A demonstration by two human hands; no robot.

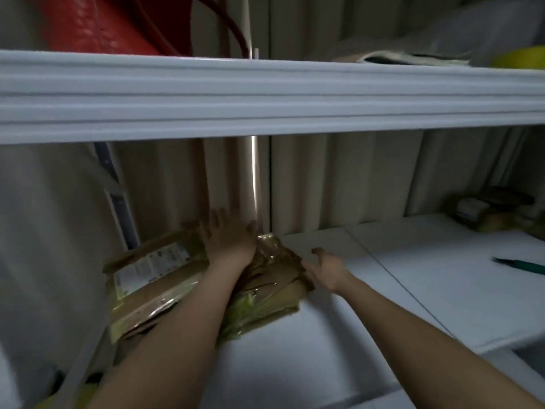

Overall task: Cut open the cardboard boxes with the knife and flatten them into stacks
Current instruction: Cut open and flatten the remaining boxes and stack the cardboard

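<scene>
Cardboard (pixel 165 276), flattened and taped, lay in a low stack at the back left of the white shelf (pixel 295 364), pushed close to the corrugated wall (pixel 339 178). Probably put there to keep the stack out of the working space and squared against the wall. Carried a white shipping label (pixel 153 265) on the upper sheet and shiny tape over the right part.

Left hand (pixel 228 237) pressed flat on top of the stack, fingers spread and nearly straight, holding nothing. Seemed placed so to keep the springy sheets down and stop them from opening again; a judgement only.

Right hand (pixel 326 268) hovered just beside the right edge of the stack, fingers loosely extended, thumb raised, gripping nothing. Whether touching the cardboard edge or only near, could not be told because of blur. Looked ready to push the edge in line or to tuck a loose flap.

Green-handled tool (pixel 522 265), perhaps the knife, rested well apart on the right of the shelf, untouched by either hand. Left there presumably because cutting was not needed for this pressing step.

More boxes (pixel 489 212), still not flattened as far as visible, waited at the far right by the wall. Red object (pixel 97 22) and yellow thing (pixel 522 57) stood on the upper shelf (pixel 265 95).
</scene>
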